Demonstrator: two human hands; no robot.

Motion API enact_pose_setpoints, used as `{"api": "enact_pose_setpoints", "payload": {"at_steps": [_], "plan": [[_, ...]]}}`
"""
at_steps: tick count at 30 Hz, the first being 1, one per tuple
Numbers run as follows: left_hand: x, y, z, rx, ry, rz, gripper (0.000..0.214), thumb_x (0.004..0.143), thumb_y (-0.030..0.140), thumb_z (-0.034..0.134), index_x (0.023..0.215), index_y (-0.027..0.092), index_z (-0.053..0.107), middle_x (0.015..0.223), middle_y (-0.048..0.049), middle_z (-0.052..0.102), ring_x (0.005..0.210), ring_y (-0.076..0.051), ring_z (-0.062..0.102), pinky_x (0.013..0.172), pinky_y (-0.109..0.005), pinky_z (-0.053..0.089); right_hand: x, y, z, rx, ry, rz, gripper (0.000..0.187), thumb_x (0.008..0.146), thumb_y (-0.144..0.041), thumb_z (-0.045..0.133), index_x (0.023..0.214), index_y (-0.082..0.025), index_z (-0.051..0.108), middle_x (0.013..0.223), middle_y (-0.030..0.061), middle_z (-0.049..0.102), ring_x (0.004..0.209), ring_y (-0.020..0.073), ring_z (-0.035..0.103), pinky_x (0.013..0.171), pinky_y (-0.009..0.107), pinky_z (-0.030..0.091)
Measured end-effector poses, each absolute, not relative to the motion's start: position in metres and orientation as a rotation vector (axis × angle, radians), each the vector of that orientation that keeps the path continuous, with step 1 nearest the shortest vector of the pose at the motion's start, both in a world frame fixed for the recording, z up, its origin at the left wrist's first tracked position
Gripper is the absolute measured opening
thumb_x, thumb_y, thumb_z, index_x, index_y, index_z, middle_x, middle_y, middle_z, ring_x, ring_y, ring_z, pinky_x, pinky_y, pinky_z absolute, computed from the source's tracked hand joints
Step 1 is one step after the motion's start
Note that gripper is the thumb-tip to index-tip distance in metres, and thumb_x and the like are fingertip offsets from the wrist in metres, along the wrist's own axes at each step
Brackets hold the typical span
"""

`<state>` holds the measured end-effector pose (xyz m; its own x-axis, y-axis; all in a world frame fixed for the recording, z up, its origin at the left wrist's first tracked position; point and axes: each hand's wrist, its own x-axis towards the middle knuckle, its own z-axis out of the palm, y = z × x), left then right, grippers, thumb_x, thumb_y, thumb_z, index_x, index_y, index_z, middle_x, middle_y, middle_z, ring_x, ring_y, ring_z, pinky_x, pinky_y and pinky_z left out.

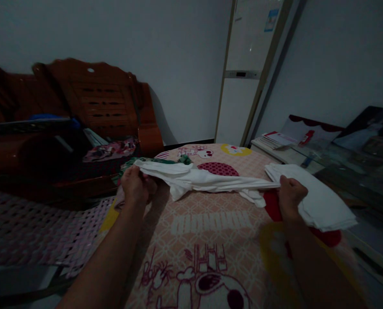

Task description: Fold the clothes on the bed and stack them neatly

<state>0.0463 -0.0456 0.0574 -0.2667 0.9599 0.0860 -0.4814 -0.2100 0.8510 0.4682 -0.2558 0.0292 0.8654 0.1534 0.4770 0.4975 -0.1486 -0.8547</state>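
Observation:
A white cloth (pixel 204 179) is stretched out between my two hands, just above a pink patterned bed sheet (pixel 207 240). My left hand (pixel 134 185) is closed on its left end. My right hand (pixel 290 194) is closed on its right end. A stack of folded white cloths (pixel 320 201) lies on the sheet just right of my right hand. A green patterned cloth (pixel 156 162) shows behind the left end of the white cloth.
A brown wooden chair (pixel 107 103) stands at the back left with clutter and a pink floral cloth (pixel 112 150) on it. A tall white appliance (pixel 246 73) stands against the far wall. At the right a low table (pixel 339 159) holds papers and framed pictures. A woven mat (pixel 33 227) is at the left.

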Motion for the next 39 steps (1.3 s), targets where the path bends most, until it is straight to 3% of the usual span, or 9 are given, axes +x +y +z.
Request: {"api": "enact_pose_setpoints", "payload": {"at_steps": [5,11,15,18,21,24,27,31,39], "plan": [[0.061,-0.049,0.054,0.826,0.866,1.673,0.022,0.074,0.030,0.069,0.079,0.019,0.050,0.064,0.0048,0.059,0.056,-0.009,0.062,0.051,-0.017,0.049,0.479,-0.249,0.016,-1.600,-0.369,-0.085,0.025,0.072,-0.043,0.065,0.064,-0.019,0.063,0.045,-0.0015,0.054,0.042,0.0182,0.050,0.042,0.032,0.041],[0.087,-0.073,0.045,1.363,0.730,1.527,0.056,0.064,0.026,0.078,0.115,0.023,0.056,0.115,-0.0070,0.065,0.100,-0.018,0.067,0.084,-0.027,0.054,0.468,-0.238,0.011,-1.679,-0.632,-0.205,0.027,0.070,-0.039,0.066,0.075,-0.013,0.073,0.064,0.0044,0.067,0.064,0.0202,0.060,0.061,0.031,0.048],[0.084,-0.079,0.044,1.738,0.966,1.320,0.023,0.070,0.037,0.073,0.085,0.020,0.068,0.079,-0.0042,0.069,0.075,-0.019,0.065,0.067,-0.025,0.049,0.459,-0.237,0.014,-1.695,-0.743,-0.152,0.048,0.073,-0.045,0.066,0.103,-0.009,0.076,0.060,0.0015,0.062,0.057,0.0173,0.053,0.060,0.031,0.046],[0.081,-0.082,0.043,1.973,1.053,1.108,0.022,0.067,0.042,0.077,0.072,0.022,0.069,0.061,-0.0012,0.063,0.059,-0.019,0.058,0.058,-0.025,0.043,0.448,-0.236,0.018,-1.727,-0.857,-0.119,0.059,0.074,-0.049,0.066,0.117,-0.010,0.072,0.063,0.0017,0.063,0.058,0.0175,0.053,0.063,0.032,0.046],[0.082,-0.086,0.038,2.218,1.090,0.914,0.046,0.059,0.044,0.083,0.101,0.026,0.072,0.072,-0.0021,0.069,0.067,-0.022,0.063,0.063,-0.027,0.044,0.436,-0.236,0.022,-1.734,-1.032,-0.004,0.070,0.074,-0.050,0.069,0.133,-0.013,0.063,0.082,0.0075,0.071,0.073,0.0219,0.062,0.071,0.034,0.049],[0.087,-0.091,0.026,2.445,1.095,0.729,0.075,0.057,0.044,0.083,0.128,0.027,0.062,0.110,-0.0101,0.070,0.096,-0.030,0.066,0.077,-0.031,0.047,0.425,-0.236,0.020,-1.734,-1.288,0.145,0.079,0.073,-0.046,0.074,0.144,-0.018,0.052,0.106,0.0114,0.073,0.091,0.0265,0.066,0.080,0.037,0.051],[0.094,-0.092,0.015,2.551,1.097,0.715,0.064,0.068,0.033,0.073,0.130,0.023,0.058,0.125,-0.0136,0.065,0.109,-0.032,0.063,0.086,-0.034,0.047,0.419,-0.233,0.013,-1.687,-1.570,0.249,0.063,0.068,-0.037,0.077,0.127,-0.018,0.067,0.117,0.0129,0.071,0.105,0.0301,0.065,0.091,0.042,0.049],[0.099,-0.091,0.019,2.447,1.041,0.840,0.040,0.075,0.023,0.058,0.114,0.018,0.064,0.105,-0.0108,0.071,0.093,-0.026,0.066,0.082,-0.034,0.048,0.417,-0.228,0.008,-1.673,-1.597,0.264,0.024,0.069,-0.021,0.062,0.086,-0.019,0.078,0.091,0.0086,0.076,0.088,0.0264,0.067,0.082,0.038,0.051],[0.100,-0.092,0.048,1.399,0.823,0.983,0.025,0.065,0.031,0.060,0.086,0.018,0.065,0.068,0.0013,0.064,0.055,-0.013,0.055,0.049,-0.021,0.039,0.418,-0.234,0.026,-1.432,-0.905,0.449,0.016,0.065,-0.028,0.058,0.072,-0.018,0.069,0.058,-0.0037,0.059,0.056,0.0140,0.050,0.052,0.023,0.038]]}}
